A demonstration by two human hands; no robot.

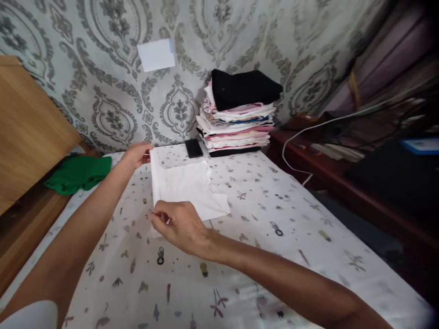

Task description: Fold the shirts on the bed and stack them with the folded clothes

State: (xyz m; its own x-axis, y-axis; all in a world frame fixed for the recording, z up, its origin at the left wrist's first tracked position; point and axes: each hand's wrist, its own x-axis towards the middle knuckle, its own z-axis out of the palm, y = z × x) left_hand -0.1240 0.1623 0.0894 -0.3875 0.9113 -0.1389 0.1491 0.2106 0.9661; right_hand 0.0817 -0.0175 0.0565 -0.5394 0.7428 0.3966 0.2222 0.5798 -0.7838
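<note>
A small white garment (185, 187) lies spread on the patterned bed sheet (247, 256), its left edge lifted a little. My left hand (137, 154) pinches the far corner of that edge. At the near corner, my right hand (183, 226) is closed with thumb and fingers together on the same edge. The garment's right side shows a wavy, frilled outline and rests flat. Part of its near edge is hidden behind my right hand.
Against the wallpapered wall stands a tall stack of folded clothes (240, 123), a black piece on top. Beside it lies a black phone (194, 148). A green cloth (78, 173) sits at the left by a wooden panel (34, 128). A white cable (284, 146) hangs at the right.
</note>
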